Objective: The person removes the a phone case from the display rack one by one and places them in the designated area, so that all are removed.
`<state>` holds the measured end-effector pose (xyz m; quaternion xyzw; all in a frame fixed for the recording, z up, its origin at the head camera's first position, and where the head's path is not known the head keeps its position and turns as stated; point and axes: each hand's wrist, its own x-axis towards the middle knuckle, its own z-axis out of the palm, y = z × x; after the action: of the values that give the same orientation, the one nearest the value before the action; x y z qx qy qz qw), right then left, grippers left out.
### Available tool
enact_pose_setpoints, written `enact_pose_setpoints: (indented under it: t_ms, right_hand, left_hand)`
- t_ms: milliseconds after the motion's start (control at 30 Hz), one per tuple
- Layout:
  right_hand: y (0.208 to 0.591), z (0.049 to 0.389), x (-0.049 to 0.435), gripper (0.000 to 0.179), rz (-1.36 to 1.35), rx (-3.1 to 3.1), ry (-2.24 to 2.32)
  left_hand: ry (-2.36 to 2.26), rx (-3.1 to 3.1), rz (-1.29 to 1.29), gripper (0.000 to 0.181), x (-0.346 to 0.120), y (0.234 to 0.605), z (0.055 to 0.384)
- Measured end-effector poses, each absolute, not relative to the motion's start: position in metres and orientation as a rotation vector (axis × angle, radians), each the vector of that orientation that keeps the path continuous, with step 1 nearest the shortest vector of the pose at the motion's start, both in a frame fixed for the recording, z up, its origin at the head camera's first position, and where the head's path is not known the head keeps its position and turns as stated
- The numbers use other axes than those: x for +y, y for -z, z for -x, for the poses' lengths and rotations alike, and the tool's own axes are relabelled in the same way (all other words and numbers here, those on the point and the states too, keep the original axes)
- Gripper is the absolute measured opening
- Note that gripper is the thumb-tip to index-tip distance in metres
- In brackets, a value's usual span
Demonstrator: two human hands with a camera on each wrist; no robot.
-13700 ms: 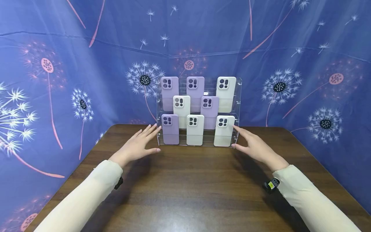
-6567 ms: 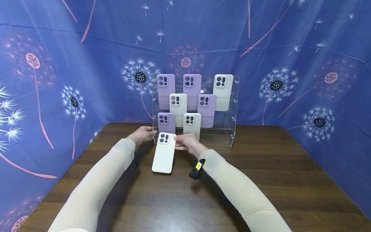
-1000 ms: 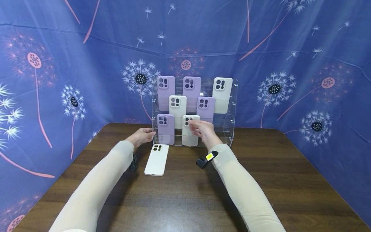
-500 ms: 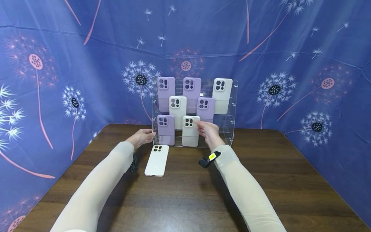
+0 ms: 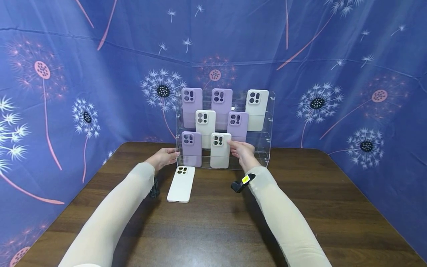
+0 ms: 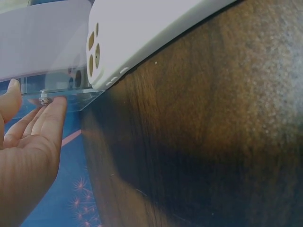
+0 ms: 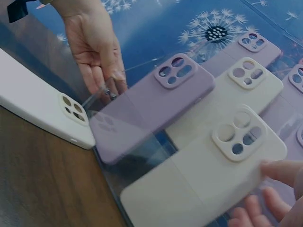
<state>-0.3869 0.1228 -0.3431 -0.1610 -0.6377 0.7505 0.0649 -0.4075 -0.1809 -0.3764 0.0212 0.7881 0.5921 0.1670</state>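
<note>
A clear acrylic display stand (image 5: 241, 162) holds purple and white phone cases in three tiers. At its left side my left hand (image 5: 163, 157) grips the side panel, thumb on one face and fingers on the other in the left wrist view. My right hand (image 5: 244, 152) pinches the right edge of the white phone case (image 5: 220, 151) in the bottom tier; in the right wrist view one digit overlaps its face, the other fingertips lie along its edge. That case leans in its slot. Another white phone case (image 5: 181, 185) lies on the table, below the stand's front left corner.
The bottom tier also bears a purple phone case (image 5: 191, 148) at the left. Higher up are more cases, among them a white one (image 5: 257, 109) at the top right. The brown wooden table (image 5: 207, 230) reaches a blue dandelion-patterned cloth (image 5: 126, 111) behind and at the sides.
Earlier, the bottom right white case left the stand and was laid on the table. Over the last second my right hand moved right, then closed on the bottom middle white case. My left hand stayed.
</note>
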Motion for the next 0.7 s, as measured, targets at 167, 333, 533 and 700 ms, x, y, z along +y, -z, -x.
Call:
enact_pose_setpoints:
  t_ms: [167,333,533,700]
  right_hand:
    - [0.3406,0.3905,0.1267,0.048,0.537,-2.015,-2.275]
    - [0.3418,0.3939,0.1297,0.048,0.555,-2.144,-2.246]
    - [0.3468,0.3967,0.131,0.042,0.457,-2.167,-2.25]
    - [0.3472,0.395,0.1328,0.04,0.422,-2.235,-2.22]
  left_hand:
    - [-1.685,2.239,-0.071,0.057,-0.1813,0.377,0.4078]
    - [-1.678,2.239,-0.076,0.056,-0.182,0.3771,0.4085]
    - [-1.677,2.255,-0.086,0.056,-0.1833,0.3781,0.4077]
    - [-1.692,2.244,-0.096,0.056,-0.1836,0.3795,0.4079]
